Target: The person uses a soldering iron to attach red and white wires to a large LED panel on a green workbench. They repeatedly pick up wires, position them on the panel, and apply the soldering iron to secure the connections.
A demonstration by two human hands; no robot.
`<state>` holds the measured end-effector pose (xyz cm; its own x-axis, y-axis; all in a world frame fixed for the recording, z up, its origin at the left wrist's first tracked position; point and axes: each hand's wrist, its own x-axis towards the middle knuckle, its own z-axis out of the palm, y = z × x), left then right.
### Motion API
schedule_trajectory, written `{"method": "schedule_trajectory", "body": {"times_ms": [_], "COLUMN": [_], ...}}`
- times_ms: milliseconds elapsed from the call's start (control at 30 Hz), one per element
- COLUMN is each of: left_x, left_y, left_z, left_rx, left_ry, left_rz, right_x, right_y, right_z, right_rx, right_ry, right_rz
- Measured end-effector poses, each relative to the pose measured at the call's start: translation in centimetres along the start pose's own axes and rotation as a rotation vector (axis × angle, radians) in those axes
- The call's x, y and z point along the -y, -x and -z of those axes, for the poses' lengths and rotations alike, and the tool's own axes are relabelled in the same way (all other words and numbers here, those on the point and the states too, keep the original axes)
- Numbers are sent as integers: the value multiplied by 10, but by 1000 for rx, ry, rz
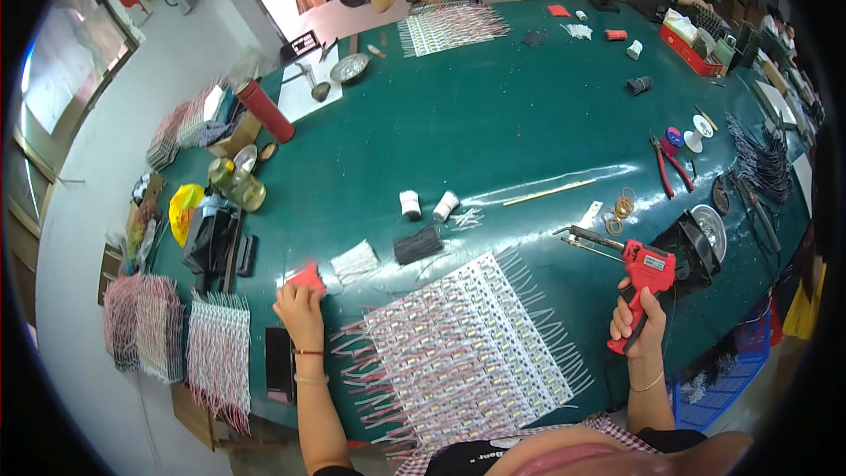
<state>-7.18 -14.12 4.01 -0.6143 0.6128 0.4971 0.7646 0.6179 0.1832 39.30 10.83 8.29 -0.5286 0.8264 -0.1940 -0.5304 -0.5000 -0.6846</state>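
Note:
My right hand (638,319) is wrapped round the handle of a red soldering gun (649,266), its thin metal tip pointing left above the table. My left hand (301,310) is at a small pile of short red wires (308,277), fingertips pinched together at the pile's near edge. Between my arms lies a large panel of small white circuit boards (467,344), with short wires sticking out along both sides. Beside the red pile lie a bunch of white wires (355,261) and a bunch of black wires (419,246).
Two tied white wire bundles (410,205) stand beyond the panel. A wooden stick (550,193), red-handled pliers (671,169) and a metal bowl (708,231) lie to the right. Finished-looking wired panels (218,348) hang over the left edge. Across the green table (397,137) another person handles a similar panel.

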Motion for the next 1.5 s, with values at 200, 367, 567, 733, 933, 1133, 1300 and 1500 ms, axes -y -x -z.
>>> {"method": "schedule_trajectory", "body": {"times_ms": [200,367,567,733,933,1133,1300,1500], "left_x": [6,2,-7,-6,-1,3,3,-8], "left_y": [0,-1,-3,0,1,0,1,0], "left_z": [4,7,17,12,13,12,13,16], "left_rx": [55,72,129,146,143,120,125,57], "left_ry": [-8,-69,-86,-104,-76,-80,-55,-39], "left_rz": [-95,-145,-146,-140,-108,-136,-76,-73], "right_x": [-2,2,6,10,8,6,6,3], "right_y": [-1,0,1,-2,2,4,6,5], "right_z": [13,16,11,13,16,21,19,22], "right_rx": [-91,-60,-10,22,-19,-55,-58,-67], "right_ry": [-130,-201,-270,-234,-311,-317,-348,-392], "right_rz": [-59,-117,-189,-156,-119,-95,-82,-62]}}
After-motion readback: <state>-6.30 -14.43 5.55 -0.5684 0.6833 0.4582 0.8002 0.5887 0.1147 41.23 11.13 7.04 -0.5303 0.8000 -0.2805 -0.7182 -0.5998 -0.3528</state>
